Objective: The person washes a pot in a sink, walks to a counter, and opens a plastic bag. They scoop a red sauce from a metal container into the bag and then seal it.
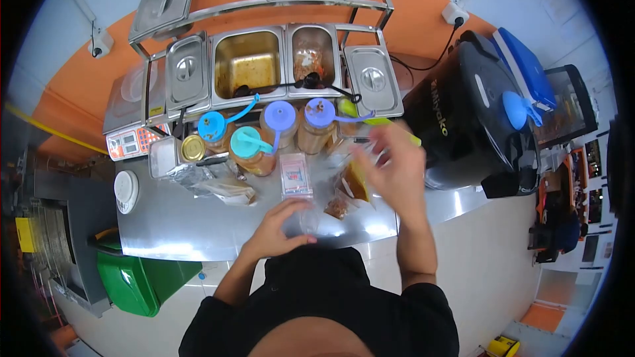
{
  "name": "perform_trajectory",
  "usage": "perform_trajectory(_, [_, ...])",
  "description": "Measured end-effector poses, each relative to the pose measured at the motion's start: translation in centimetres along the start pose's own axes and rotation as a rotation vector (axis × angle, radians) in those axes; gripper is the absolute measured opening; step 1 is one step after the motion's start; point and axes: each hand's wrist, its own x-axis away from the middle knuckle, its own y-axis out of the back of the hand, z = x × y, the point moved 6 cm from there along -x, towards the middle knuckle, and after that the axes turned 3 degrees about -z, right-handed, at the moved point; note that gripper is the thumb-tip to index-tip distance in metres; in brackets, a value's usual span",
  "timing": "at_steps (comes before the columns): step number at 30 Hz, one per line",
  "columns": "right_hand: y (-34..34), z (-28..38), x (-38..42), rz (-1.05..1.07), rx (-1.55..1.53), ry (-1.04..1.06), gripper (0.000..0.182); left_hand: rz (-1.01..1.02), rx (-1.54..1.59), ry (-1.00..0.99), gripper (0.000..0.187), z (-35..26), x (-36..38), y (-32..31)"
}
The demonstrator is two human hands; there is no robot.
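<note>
At the front edge of the steel counter, my left hand (274, 230) has its fingers curved around a clear plastic bag or cup (307, 221); whether it grips it is hard to see. My right hand (395, 165) is raised over the counter's right part, its fingers apart and blurred by motion. Beneath and left of it lie a yellow-brown packet (356, 182) and a small bag of brown bits (336, 208). A red and white packet (295, 175) lies between my hands. Behind it stand jars with blue (212, 126), teal (248, 142) and purple lids (280, 116).
Steel food pans (248, 59) on a rack line the back. A black Miyako appliance (456, 112) stands at the right. On the left are a scale (132, 142), a white round lid (126, 190) and, below the counter, a green bin (135, 281).
</note>
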Motion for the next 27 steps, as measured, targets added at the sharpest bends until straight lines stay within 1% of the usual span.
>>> perform_trajectory(1, [1.5, 1.0, -2.3, -0.161, 0.145, 0.113, 0.028, 0.005, 0.016, -0.018, 0.059, 0.5, 0.3, -0.4])
perform_trajectory(2, [1.2, 0.7, -4.1, -0.169, 0.147, 0.118, 0.028, 0.005, 0.013, -0.027, 0.059, 0.8, 0.7, -0.6])
perform_trajectory(4, [-1.1, 0.3, -7.2, 0.035, 0.318, 0.177, 0.028, 0.255, 0.413, 0.167, 0.054, 1.9, 1.6, -2.8])
perform_trajectory(5, [-1.8, -0.1, -8.3, 0.026, 0.321, 0.178, 0.028, 0.259, 0.409, 0.159, 0.054, 2.1, 2.0, -3.1])
perform_trajectory(7, [-5.7, -2.5, -9.8, 0.38, 0.332, 0.076, 0.021, 0.429, 0.671, 0.287, 0.052, 2.8, 3.1, -5.1])
perform_trajectory(8, [-6.3, -3.0, -10.4, 0.375, 0.336, 0.083, 0.021, 0.474, 0.724, 0.28, 0.056, 3.0, 3.3, -5.6])
perform_trajectory(10, [-7.9, -4.1, -11.0, 0.475, 0.501, 0.102, 0.024, 0.49, 0.859, 0.356, 0.057, 3.3, 3.6, -6.1])
perform_trajectory(11, [-8.0, -4.3, -11.7, 0.475, 0.501, 0.105, 0.024, 0.488, 0.859, 0.354, 0.057, 3.6, 3.5, -5.9])
perform_trajectory(13, [-7.2, -3.8, -13.0, 0.437, 0.604, 0.178, 0.019, 0.541, 0.937, 0.445, 0.058, 4.1, 3.7, -6.0])
perform_trajectory(14, [-6.9, -3.5, -14.0, 0.439, 0.605, 0.179, 0.019, 0.541, 0.939, 0.444, 0.058, 4.1, 3.2, -5.6])
perform_trajectory(16, [-6.1, -3.1, -16.2, 0.367, 0.538, 0.159, 0.016, 0.537, 0.834, 0.429, 0.056, 4.3, 2.6, -5.1])
perform_trajectory(17, [-6.7, -3.7, -17.0, 0.351, 0.617, 0.211, 0.017, 0.537, 0.835, 0.432, 0.056, 4.6, 2.4, -5.0])
perform_trajectory(18, [-7.3, -4.3, -17.2, 0.352, 0.615, 0.209, 0.017, 0.524, 0.879, 0.435, 0.054, 4.9, 2.2, -5.0])
perform_trajectory(20, [-8.5, -3.7, -17.1, 0.309, 0.639, 0.437, 0.018, 0.517, 0.925, 0.448, 0.053, 5.5, 2.2, -5.2])
perform_trajectory(21, [-8.5, -4.0, -16.6, 0.308, 0.639, 0.427, 0.018, 0.48, 0.952, 0.436, 0.053, 5.8, 2.1, -5.1])
perform_trajectory(22, [-9.0, -4.2, -15.5, 0.421, 0.632, 0.412, 0.019, 0.441, 0.977, 0.425, 0.053, 6.0, 2.0, -4.9])
perform_trajectory(23, [-9.5, -4.3, -14.3, 0.535, 0.623, 0.399, 0.019, 0.445, 0.978, 0.429, 0.053, 6.2, 2.0, -4.7])
perform_trajectory(24, [-8.8, -4.0, -13.7, 0.537, 0.623, 0.397, 0.019, 0.401, 0.963, 0.442, 0.053, 6.6, 2.0, -4.2])
perform_trajectory(25, [-7.9, -3.5, -12.9, 0.606, 0.581, 0.427, 0.019, 0.357, 0.949, 0.454, 0.053, 6.8, 1.9, -3.9])
perform_trajectory(26, [-7.4, -3.2, -12.6, 0.672, 0.538, 0.457, 0.019, 0.357, 0.95, 0.453, 0.053, 6.7, 1.5, -3.6])
perform_trajectory(27, [-7.3, -3.2, -13.0, 0.673, 0.538, 0.454, 0.019, 0.314, 0.958, 0.474, 0.054, 6.6, 1.0, -3.1])
